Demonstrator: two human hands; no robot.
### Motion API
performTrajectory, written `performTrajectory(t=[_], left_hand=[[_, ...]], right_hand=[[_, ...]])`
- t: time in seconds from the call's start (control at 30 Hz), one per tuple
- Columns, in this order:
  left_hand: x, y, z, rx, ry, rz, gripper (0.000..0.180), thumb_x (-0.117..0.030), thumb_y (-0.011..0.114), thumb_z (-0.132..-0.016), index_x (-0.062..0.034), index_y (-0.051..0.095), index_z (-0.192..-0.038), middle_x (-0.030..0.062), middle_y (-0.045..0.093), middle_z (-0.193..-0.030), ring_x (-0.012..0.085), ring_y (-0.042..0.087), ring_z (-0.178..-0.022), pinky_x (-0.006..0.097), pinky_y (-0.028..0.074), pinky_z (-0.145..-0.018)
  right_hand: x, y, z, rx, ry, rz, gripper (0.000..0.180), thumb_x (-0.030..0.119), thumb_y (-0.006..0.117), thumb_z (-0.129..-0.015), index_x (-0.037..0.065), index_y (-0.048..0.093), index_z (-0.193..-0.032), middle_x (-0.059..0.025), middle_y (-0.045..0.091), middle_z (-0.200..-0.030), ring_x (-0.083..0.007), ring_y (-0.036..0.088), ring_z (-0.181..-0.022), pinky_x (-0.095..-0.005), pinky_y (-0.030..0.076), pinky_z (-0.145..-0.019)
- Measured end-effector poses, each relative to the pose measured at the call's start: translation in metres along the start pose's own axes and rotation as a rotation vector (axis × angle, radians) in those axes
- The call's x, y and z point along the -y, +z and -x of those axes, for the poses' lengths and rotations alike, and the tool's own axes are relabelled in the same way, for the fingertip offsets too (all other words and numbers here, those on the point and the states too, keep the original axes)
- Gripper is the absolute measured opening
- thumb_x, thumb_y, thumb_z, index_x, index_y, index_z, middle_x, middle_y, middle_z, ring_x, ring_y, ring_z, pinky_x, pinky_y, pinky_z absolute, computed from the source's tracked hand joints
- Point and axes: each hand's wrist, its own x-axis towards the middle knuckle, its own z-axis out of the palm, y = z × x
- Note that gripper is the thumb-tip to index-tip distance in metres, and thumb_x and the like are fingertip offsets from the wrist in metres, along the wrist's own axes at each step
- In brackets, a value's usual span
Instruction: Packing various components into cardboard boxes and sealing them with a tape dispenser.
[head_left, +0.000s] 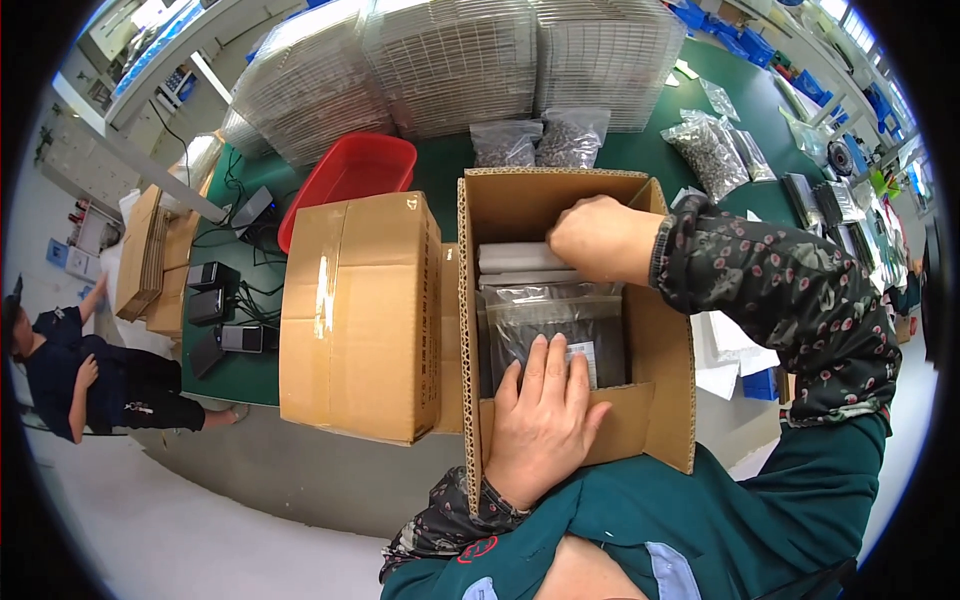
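Left hand (543, 412) is lying flat, fingers out loose, on a dark bagged pack (558, 316) in the middle of the open box (674, 400). Right hand (600, 240) is curled up at 1 o'clock in there, by the grey packs (518, 258) at 12; can't tell if it's actually holding one. Taped box (360, 310) sits at 9 o'clock from the open one, red bin (358, 165) around 10.

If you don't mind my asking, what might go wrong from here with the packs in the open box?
The left hand rests flat on a clear bag with dark contents; pressing hard might crease it. The right hand reaches in over the wall of the open box, so its patterned sleeve could snag on the cardboard edge.
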Motion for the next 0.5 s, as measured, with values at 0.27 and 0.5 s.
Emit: performTrajectory(t=[0.27, 0.5], left_hand=[[-0.001, -0.005, -0.001, 0.046, -0.005, 0.002, 0.050, -0.038, 0.061, -0.072, -0.0042, 0.054, -0.109, 0.0144, 0.047, -0.121, 0.0267, 0.042, -0.114, 0.039, 0.031, -0.091], [0.001, -0.005, -0.001, 0.060, -0.018, 0.001, 0.051, -0.038, 0.060, -0.073, -0.0044, 0.054, -0.110, 0.0145, 0.047, -0.121, 0.0267, 0.042, -0.114, 0.039, 0.031, -0.092]], right_hand=[[0.002, 0.009, -0.006, -0.137, -0.023, 0.057, 0.017, 0.009, 0.060, -0.064, 0.001, 0.060, -0.078, -0.0140, 0.063, -0.070, -0.0289, 0.062, -0.070, -0.0362, 0.050, -0.062], [0.016, 0.005, -0.009, -0.113, -0.176, 0.019, 0.011, 0.007, 0.060, -0.063, 0.002, 0.064, -0.071, -0.0139, 0.064, -0.075, -0.0288, 0.063, -0.074, -0.0352, 0.051, -0.065]])
